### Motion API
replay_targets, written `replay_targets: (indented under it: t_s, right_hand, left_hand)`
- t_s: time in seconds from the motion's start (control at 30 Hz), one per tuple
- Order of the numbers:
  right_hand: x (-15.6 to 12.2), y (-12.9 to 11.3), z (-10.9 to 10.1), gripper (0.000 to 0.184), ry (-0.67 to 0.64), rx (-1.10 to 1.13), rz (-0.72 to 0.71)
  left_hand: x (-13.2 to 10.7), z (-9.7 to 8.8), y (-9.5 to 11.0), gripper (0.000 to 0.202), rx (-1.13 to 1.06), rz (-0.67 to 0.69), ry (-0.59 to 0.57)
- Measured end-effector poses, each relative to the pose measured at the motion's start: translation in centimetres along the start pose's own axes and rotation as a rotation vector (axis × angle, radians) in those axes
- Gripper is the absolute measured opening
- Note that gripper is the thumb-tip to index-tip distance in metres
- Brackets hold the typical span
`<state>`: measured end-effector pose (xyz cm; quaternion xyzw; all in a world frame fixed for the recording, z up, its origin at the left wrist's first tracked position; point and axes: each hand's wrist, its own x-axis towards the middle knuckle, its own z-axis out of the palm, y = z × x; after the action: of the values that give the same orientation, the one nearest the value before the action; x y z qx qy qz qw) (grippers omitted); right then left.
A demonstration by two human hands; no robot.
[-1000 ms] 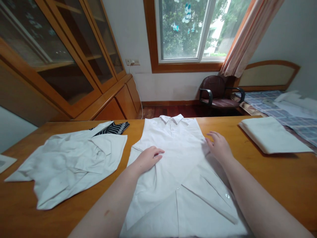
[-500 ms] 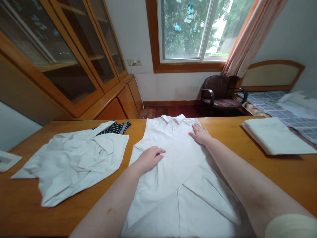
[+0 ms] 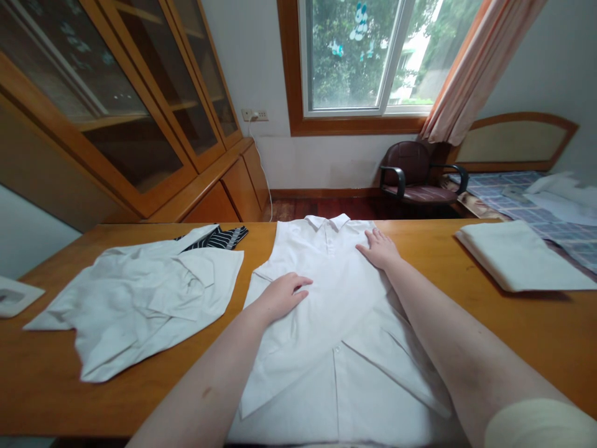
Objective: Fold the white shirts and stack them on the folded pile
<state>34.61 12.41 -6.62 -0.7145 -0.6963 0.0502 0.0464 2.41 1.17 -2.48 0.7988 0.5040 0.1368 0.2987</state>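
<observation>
- Shirt (image 3: 336, 305): white, spread on table (image 3: 426, 255), mid-frame to bottom, under both hands.
- Left hand (image 3: 284, 297): centre of frame, on shirt's left part; fingers loosely spread, slightly bent, no pinch that I can see.
- Right hand (image 3: 380, 249): right of centre, laid near shirt's upper right edge; fingers fanned out, not gripping.
- Collar (image 3: 328, 224) at far table edge, top of shirt; lower part folded across, runs down to bottom of frame.
- Rumpled white cloth (image 3: 149, 292) at left, striped cloth (image 3: 224, 239) poking out behind it.
- Folded cloth (image 3: 525, 258) at right, well apart from shirt.
- From here: cabinet (image 3: 186, 171) upper left, chair (image 3: 415, 174) beyond far edge, upper right.
- Bare wood strip between shirt and rumpled cloth; wider stretch between right arm and folded cloth.
</observation>
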Motion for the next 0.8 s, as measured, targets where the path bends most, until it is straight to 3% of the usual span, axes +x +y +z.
replay_targets:
  t_s: [0.2, 0.33, 0.5, 0.57, 0.7, 0.8]
  right_hand:
    - [1.0, -0.1, -0.7, 0.077, 0.059, -0.09, -0.063]
    - [2.2, 0.4, -0.8, 0.075, -0.051, -0.045, -0.166]
    - [3.3, 1.0, -0.7, 0.098, -0.09, -0.013, -0.069]
    - [3.0, 0.8, -0.9, 0.101, -0.049, -0.022, -0.061]
    - [0.7, -0.5, -1.1, 0.079, 0.026, -0.008, -0.12]
    - [-1.6, -1.0, -0.6, 0.074, 0.004, 0.023, -0.134]
  left_hand:
    - [0.1, 0.1, -0.2, 0.033, 0.008, 0.013, 0.008]
    - [0.0, 0.1, -0.1, 0.033, 0.007, 0.01, 0.009]
    - [-0.1, 0.0, 0.0, 0.033, 0.003, 0.013, 0.009]
    - [0.0, 0.0, -0.1, 0.033, 0.0, 0.016, 0.012]
    - [0.0, -0.1, -0.1, 0.033, -0.007, 0.008, 0.016]
    - [0.0, -0.1, 0.1, 0.034, 0.004, 0.006, 0.013]
